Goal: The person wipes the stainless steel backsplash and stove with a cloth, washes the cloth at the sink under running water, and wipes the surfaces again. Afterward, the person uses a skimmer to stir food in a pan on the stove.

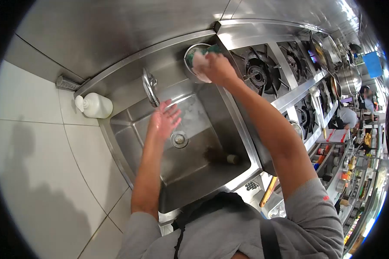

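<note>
At the far left, a white pump bottle [97,105] stands at the sink's edge; a knock from the left forearm could tip it. Next comes the tap [150,88], with its spout end just beside the left hand [164,119], which is spread and empty, so a careless lift could rap the fingers on the metal. Below lies the drain [179,139] of the sink [177,170]; anything loose dropped there could cover it and hold water back.

The metal bowl [189,67] is at the sink's upper right corner, with a pale and green cloth-like item [199,61] at its mouth. The right hand [217,67], well apart from the left, is on this item; blur hides whether its fingers close around it. An off-centre push could tilt the bowl. Farther right, the stove burners [258,75] sit close to the right arm, which might brush them; whether they are hot cannot be told.
</note>
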{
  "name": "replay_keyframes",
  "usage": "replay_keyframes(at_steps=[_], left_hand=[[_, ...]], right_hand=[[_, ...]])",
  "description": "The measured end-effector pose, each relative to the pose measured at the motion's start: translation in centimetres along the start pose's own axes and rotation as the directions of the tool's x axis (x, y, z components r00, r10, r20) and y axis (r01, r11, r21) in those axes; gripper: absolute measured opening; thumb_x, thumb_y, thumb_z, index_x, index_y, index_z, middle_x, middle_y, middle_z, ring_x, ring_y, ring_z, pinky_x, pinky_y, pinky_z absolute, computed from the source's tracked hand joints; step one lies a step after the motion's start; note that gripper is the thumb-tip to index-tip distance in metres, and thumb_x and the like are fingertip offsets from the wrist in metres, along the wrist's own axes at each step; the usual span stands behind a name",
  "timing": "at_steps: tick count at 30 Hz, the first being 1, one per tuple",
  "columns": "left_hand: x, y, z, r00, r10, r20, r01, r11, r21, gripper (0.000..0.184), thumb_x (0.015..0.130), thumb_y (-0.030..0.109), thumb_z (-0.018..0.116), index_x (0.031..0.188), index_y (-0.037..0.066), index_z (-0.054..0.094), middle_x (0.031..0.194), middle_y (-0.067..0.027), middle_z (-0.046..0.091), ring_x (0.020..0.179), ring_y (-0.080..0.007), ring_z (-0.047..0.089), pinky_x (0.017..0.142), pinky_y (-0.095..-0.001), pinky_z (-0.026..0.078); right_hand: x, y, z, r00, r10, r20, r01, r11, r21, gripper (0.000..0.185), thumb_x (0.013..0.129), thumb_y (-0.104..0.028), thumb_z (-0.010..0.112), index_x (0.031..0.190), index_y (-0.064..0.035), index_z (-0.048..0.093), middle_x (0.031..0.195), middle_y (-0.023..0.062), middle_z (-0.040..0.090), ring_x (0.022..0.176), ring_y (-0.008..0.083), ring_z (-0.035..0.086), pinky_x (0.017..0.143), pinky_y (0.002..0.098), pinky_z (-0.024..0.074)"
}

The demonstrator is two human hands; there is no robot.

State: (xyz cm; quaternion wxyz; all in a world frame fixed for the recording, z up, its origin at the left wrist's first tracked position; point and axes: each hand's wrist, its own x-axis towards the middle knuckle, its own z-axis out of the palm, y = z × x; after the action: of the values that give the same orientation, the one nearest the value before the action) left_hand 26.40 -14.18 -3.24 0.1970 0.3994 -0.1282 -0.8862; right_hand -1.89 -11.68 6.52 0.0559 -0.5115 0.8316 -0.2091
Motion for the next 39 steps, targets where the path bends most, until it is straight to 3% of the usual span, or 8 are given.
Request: replay_keyframes(at_steps=[16, 25, 28, 29, 33, 36, 37, 39], left_hand=[[-0.8, -7.2, -1.3, 0.997, -0.050, -0.051, 0.056, 0.993, 0.108, 0.055, 0.099, 0.038, 0.062, 0.143, 0.009, 0.049, 0.142, -0.0119, 0.056, 0.132, -0.0314, 0.054, 0.110, -0.0455, 0.039], [-4.0, -0.2, 3.9, 0.879, 0.425, 0.217, -0.467, 0.860, 0.206, 0.049, 0.097, 0.029, 0.069, 0.134, -0.001, 0.057, 0.132, -0.0129, 0.061, 0.127, -0.0244, 0.055, 0.109, -0.0385, 0.038], [-4.4, 1.1, 3.1, 0.842, 0.475, 0.256, -0.539, 0.730, 0.420, 0.039, 0.096, 0.025, 0.071, 0.124, -0.001, 0.065, 0.118, -0.0116, 0.069, 0.113, -0.0177, 0.061, 0.099, -0.0305, 0.044], [-3.7, 1.3, 1.4, 0.857, 0.476, 0.199, -0.504, 0.690, 0.519, 0.036, 0.095, 0.024, 0.071, 0.121, -0.001, 0.068, 0.112, -0.0097, 0.071, 0.106, -0.0157, 0.063, 0.094, -0.0286, 0.046], [-8.0, 2.7, 1.6, 0.695, 0.685, 0.219, -0.456, 0.184, 0.871, 0.030, 0.094, 0.018, 0.070, 0.118, 0.001, 0.072, 0.093, -0.0034, 0.073, 0.082, -0.0125, 0.065, 0.077, -0.0280, 0.051], [-8.6, 2.4, -0.1, 0.583, 0.788, 0.196, -0.533, 0.189, 0.825, 0.031, 0.094, 0.019, 0.070, 0.118, -0.001, 0.073, 0.095, -0.0064, 0.076, 0.085, -0.0118, 0.066, 0.078, -0.0286, 0.053], [-10.4, 3.1, 1.5, 0.641, 0.737, 0.215, -0.490, 0.176, 0.854, 0.025, 0.094, 0.012, 0.069, 0.116, -0.001, 0.074, 0.107, -0.0097, 0.077, 0.097, -0.0157, 0.070, 0.085, -0.0303, 0.054], [-10.0, 2.8, 1.9, 0.611, 0.746, 0.263, -0.602, 0.222, 0.767, 0.025, 0.096, 0.011, 0.065, 0.116, -0.001, 0.073, 0.106, -0.0117, 0.076, 0.099, -0.0168, 0.069, 0.089, -0.0312, 0.053]], right_hand=[[4.0, 0.8, 4.8, 0.971, 0.065, 0.231, 0.008, 0.953, -0.303, 0.045, 0.099, -0.041, 0.055, 0.126, -0.0061, 0.061, 0.125, 0.0281, 0.062, 0.117, 0.0460, 0.062, 0.096, 0.0502, 0.0530], [-4.0, -10.1, -4.2, 0.908, -0.086, 0.410, -0.054, 0.946, 0.319, 0.055, 0.093, -0.045, 0.066, 0.119, 0.0032, 0.069, 0.109, 0.0244, 0.070, 0.106, 0.0287, 0.070, 0.090, 0.0376, 0.0519], [-6.0, -9.0, 0.9, 0.910, -0.201, 0.362, -0.049, 0.815, 0.577, 0.052, 0.096, -0.038, 0.063, 0.119, 0.0077, 0.067, 0.107, 0.0246, 0.073, 0.100, 0.0373, 0.071, 0.089, 0.0410, 0.0531], [-6.5, -8.1, 2.6, 0.884, -0.142, 0.446, -0.335, 0.473, 0.815, 0.038, 0.095, -0.026, 0.065, 0.115, 0.0057, 0.071, 0.102, 0.0163, 0.073, 0.096, 0.0248, 0.069, 0.085, 0.0367, 0.0532], [-9.0, -8.6, 4.5, 0.879, -0.085, 0.470, -0.470, 0.022, 0.882, 0.023, 0.099, -0.014, 0.058, 0.109, -0.0010, 0.074, 0.097, 0.0080, 0.071, 0.088, 0.0155, 0.064, 0.084, 0.0329, 0.0512], [-9.4, -8.8, 3.9, 0.883, -0.213, 0.418, -0.324, 0.367, 0.872, 0.027, 0.098, -0.010, 0.057, 0.119, 0.0003, 0.069, 0.116, 0.0090, 0.070, 0.106, 0.0226, 0.067, 0.095, 0.0378, 0.0523], [-9.5, -8.2, 6.6, 0.823, -0.388, 0.415, -0.415, 0.089, 0.906, 0.032, 0.095, -0.018, 0.064, 0.123, -0.0023, 0.069, 0.114, 0.0078, 0.071, 0.105, 0.0204, 0.066, 0.095, 0.0362, 0.0517], [-10.2, -10.8, 4.7, 0.770, -0.373, 0.517, -0.243, 0.579, 0.778, 0.042, 0.091, -0.033, 0.073, 0.122, -0.0055, 0.069, 0.110, 0.0072, 0.072, 0.100, 0.0170, 0.066, 0.090, 0.0355, 0.0535]])
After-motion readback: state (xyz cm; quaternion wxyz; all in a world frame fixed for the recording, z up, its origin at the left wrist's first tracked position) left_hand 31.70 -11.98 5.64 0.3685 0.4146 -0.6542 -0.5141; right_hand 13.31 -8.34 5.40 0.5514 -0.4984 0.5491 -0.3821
